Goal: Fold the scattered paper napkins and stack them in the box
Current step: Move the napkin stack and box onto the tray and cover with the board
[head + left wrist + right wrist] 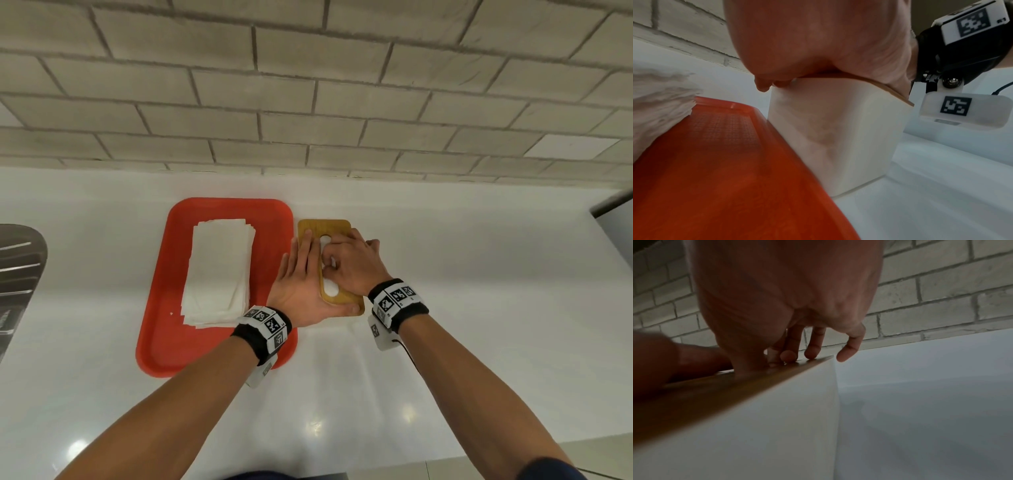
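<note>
Red tray [161, 329] touching box [838, 129], napkin stack [219, 270] on tray

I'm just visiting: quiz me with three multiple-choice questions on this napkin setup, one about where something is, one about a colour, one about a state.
1. Where does the napkin stack lie?
A. on the tray
B. inside the box
C. on the bare counter

2. What colour is the tray?
A. blue
B. red
C. green

3. Is the box's lid on?
A. yes, with both hands on it
B. no, it lies on the tray
C. no, a hand holds it aloft

Answers:
A, the napkin stack rests on the tray.
B, it is red.
A, the left hand and right hand rest on the wooden lid atop the white box.
</note>
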### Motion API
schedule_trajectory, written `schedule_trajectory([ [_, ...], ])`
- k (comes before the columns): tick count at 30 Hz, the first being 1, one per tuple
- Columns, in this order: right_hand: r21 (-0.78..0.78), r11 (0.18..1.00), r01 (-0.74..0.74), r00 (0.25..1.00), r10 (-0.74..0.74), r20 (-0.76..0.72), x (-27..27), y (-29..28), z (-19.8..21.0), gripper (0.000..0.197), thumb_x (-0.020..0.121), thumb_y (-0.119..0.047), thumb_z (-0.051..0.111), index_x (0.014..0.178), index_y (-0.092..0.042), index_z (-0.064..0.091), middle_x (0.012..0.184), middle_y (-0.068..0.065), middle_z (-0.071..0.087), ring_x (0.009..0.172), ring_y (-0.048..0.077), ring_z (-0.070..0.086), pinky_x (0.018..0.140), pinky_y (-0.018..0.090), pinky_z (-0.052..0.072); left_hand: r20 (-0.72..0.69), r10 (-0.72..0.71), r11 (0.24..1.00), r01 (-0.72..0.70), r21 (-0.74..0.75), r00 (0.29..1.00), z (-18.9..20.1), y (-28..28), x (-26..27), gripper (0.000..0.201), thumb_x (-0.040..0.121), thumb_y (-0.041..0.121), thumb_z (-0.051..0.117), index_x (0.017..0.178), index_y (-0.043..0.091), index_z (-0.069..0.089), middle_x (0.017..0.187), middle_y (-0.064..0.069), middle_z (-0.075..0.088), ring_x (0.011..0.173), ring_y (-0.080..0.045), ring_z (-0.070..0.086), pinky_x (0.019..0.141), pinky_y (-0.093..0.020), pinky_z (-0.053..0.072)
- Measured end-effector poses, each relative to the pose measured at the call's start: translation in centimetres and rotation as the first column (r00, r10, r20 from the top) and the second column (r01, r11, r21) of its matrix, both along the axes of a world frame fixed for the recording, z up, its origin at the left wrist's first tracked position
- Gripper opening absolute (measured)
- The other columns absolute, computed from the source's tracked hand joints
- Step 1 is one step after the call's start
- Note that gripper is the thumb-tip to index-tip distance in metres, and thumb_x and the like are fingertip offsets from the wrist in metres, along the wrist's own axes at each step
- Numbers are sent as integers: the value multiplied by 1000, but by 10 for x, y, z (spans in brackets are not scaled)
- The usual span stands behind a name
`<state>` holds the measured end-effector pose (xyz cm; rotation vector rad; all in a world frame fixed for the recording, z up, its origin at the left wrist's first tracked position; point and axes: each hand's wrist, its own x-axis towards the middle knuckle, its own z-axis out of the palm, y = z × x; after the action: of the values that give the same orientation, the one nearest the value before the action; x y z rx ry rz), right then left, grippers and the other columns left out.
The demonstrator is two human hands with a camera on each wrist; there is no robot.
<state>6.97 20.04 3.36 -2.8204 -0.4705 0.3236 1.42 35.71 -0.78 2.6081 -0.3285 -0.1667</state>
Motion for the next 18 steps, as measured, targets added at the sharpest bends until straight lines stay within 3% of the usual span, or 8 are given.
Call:
schedule_trajectory([
  [5, 19, 1000, -17, 1000, 17, -25, 2, -2, 0, 16, 86, -34, 70, 80, -23, 60, 103, -18, 58, 122, 16, 40, 89, 45, 34, 4, -9, 1000, 9, -3, 1000, 1, 1, -1, 160, 55, 109, 54, 169, 17, -10, 178, -5, -17, 165, -31, -10, 134, -54, 13],
  [9, 108, 994, 36, 999, -33, -31, -2, -10, 5, 16, 84, -32, 71, 81, -24, 57, 90, -17, 50, 101, 11, 42, 93, 48, 45, 0, -27, 1000, 27, 10, 1000, 0, 1, 1, 160, 55, 110, 52, 169, 19, -13, 178, -4, -18, 165, -30, -9, 133, -57, 15],
  [12, 263, 961, 88, 995, -97, 24, -5, -12, 13, 16, 83, -34, 70, 82, -29, 55, 88, -14, 56, 91, 14, 55, 86, 42, 51, -19, -36, 999, 36, 15, 999, 1, 1, 3, 159, 56, 109, 51, 168, 20, -16, 178, -4, -20, 165, -31, -10, 133, -58, 14],
  [16, 54, 998, 45, 998, -43, -45, -7, -2, 18, 24, 83, -40, 69, 101, -33, 54, 98, -16, 55, 100, 16, 50, 93, 46, 46, -49, -37, 999, 38, 12, 998, 1, 2, 3, 159, 56, 110, 51, 168, 20, -17, 177, -3, -24, 165, -29, -14, 133, -56, 11],
  [18, 43, 998, 45, 998, -43, -49, -9, 2, 15, 16, 85, -34, 67, 96, -29, 57, 99, -13, 57, 103, 16, 46, 96, 50, 46, -54, -30, 1000, 31, 5, 998, 2, 1, 3, 160, 55, 110, 52, 168, 21, -18, 177, -1, -24, 165, -28, -14, 134, -55, 9],
])
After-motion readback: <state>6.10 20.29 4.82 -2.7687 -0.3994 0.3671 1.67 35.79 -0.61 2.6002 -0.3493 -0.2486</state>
